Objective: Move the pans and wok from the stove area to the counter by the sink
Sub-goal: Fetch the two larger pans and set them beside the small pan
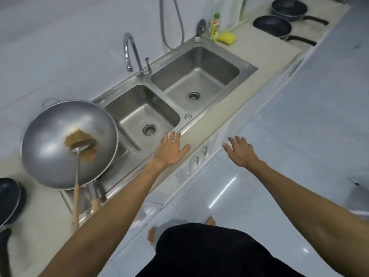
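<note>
A large steel wok (60, 136) with brown food and a wooden-handled ladle (76, 184) rests at the left edge of the sink. A black pan (9, 198) sits on the counter at the far left. Far away at the top right, a black pan (272, 27) and a stack of two black pans (288, 8) lie on the counter. My left hand (169, 150) hovers open over the counter's front edge by the left basin. My right hand (239, 151) is open above the floor, in front of the cabinet. Both hands hold nothing.
A steel double sink (247, 66) with a curved tap (131, 52) fills the middle of the beige counter (269, 54). A green soap bottle (215, 27) and a yellow sponge (226, 38) stand behind the right basin. White tiled floor (299, 136) lies to my right.
</note>
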The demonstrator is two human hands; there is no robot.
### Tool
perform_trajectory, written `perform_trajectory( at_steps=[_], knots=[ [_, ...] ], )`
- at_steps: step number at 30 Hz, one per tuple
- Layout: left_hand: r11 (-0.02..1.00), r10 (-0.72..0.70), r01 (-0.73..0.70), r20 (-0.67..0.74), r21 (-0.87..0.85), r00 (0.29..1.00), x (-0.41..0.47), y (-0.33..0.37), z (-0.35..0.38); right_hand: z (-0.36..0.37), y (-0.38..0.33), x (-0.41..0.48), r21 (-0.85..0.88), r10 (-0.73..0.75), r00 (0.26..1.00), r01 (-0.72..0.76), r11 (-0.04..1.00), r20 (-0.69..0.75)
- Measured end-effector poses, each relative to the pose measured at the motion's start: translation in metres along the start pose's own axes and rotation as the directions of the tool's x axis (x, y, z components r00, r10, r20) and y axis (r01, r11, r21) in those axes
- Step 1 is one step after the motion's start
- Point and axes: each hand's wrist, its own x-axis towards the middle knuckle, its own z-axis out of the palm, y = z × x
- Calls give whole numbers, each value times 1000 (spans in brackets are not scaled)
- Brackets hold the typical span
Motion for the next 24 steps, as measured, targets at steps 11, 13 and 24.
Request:
perform_trajectory(
  at_steps=[11, 13, 24],
  knots=[
    [956, 212, -226, 90, 186, 973, 180, 208, -23, -119, 169, 66, 29, 225, 974, -224, 974, -34],
    [948, 230, -249, 117, 199, 966, 214, 231, -25, -136, 186, 90, 62, 242, 969, -239, 969, -42],
    [926, 297, -331, 193, 180, 935, 447, 383, -36, -271, 316, 259, 84, 329, 942, -323, 943, -72]
  ],
)
